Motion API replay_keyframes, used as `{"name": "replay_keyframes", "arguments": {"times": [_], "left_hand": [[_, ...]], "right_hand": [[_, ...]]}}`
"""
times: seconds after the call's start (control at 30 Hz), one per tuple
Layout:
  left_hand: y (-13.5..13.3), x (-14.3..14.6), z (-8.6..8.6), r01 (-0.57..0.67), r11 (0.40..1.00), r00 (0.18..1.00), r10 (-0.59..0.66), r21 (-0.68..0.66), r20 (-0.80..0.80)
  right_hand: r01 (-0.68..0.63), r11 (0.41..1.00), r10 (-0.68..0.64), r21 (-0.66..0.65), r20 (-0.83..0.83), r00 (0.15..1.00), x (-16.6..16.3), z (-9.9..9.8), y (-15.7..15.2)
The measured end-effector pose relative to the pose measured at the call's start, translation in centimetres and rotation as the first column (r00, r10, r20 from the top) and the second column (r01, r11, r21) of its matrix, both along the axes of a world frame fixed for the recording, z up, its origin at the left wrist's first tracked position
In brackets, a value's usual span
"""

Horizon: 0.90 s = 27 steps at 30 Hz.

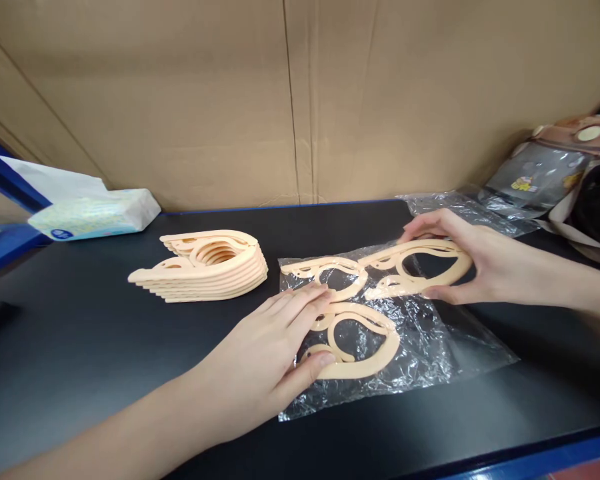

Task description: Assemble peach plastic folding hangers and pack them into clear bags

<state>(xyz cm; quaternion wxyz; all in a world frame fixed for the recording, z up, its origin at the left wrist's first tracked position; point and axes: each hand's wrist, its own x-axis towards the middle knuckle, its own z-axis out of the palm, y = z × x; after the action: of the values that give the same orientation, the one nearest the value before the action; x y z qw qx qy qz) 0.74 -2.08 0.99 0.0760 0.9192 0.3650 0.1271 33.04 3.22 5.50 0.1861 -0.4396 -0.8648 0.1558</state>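
Note:
A clear plastic bag (433, 353) lies flat on the table with peach-coloured folding hangers in it. My left hand (280, 347) rests over its left end, thumb on the lower edge and fingers at the upper edge of the nearest folded hanger (375, 363). Just beyond is a second hanger (355, 290), touched by my fingertips. My right hand (460, 260) is closed round the rounded end of another folded hanger (387, 288), whose tips lie over the bag; whether they are inside it I cannot tell. Left of the bag sits a neat stack of matching hangers (220, 277).
A tissue pack (97, 217) with one tissue pulled up stands at the back left. More clear plastic (460, 203) and a grey transparent pouch (535, 173) lie at the back right. A cardboard wall (205, 100) rises behind the black table (105, 373).

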Motion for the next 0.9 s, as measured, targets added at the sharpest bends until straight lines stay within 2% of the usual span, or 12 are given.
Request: {"name": "replay_keyframes", "arguments": {"times": [0.13, 0.37, 0.47, 0.6, 0.7, 0.73, 0.8, 0.9], "left_hand": [[-0.1, -0.1, 0.0, 0.011, 1.0, 1.0, -0.011, 0.006, 0.025], [-0.2, -0.1, 0.4, 0.051, 0.998, 0.998, -0.05, -0.036, 0.027], [-0.3, -0.1, 0.4, 0.047, 0.998, 0.999, -0.046, -0.045, 0.026], [-0.4, -0.3, 0.5, 0.033, 0.998, 0.996, -0.029, -0.051, 0.081], [-0.1, -0.5, 0.9, 0.065, 0.995, 0.992, -0.057, -0.072, 0.115], [0.1, -0.6, 1.1, 0.086, 0.995, 0.99, -0.08, -0.044, 0.12], [0.7, -0.7, 1.4, 0.105, 0.989, 0.99, -0.114, 0.106, 0.083], [1.9, -1.0, 1.6, 0.078, 0.905, 0.994, -0.038, 0.418, -0.103]], "right_hand": [[0.008, 1.0, -0.007, 0.021, -0.043, 0.999, 0.3, 0.1, 0.0], [-0.08, 0.991, 0.076, -0.105, -0.04, 0.996, -0.9, -1.3, 0.0], [-0.081, 0.995, 0.079, -0.063, -0.025, 0.997, -1.7, -2.1, -0.2], [-0.094, 0.993, 0.089, 0.075, 0.066, 0.994, -2.4, -3.1, -0.4], [-0.077, 0.982, 0.054, 0.171, 0.137, 0.989, -2.5, -3.4, -0.5], [-0.062, 0.979, 0.032, 0.194, 0.155, 0.987, -2.4, -3.4, -0.5], [-0.044, 0.977, 0.005, 0.208, 0.183, 0.983, -1.9, -3.3, -0.3], [-0.062, 0.992, 0.042, 0.108, 0.176, 0.984, -1.2, -3.0, 0.1]]}}
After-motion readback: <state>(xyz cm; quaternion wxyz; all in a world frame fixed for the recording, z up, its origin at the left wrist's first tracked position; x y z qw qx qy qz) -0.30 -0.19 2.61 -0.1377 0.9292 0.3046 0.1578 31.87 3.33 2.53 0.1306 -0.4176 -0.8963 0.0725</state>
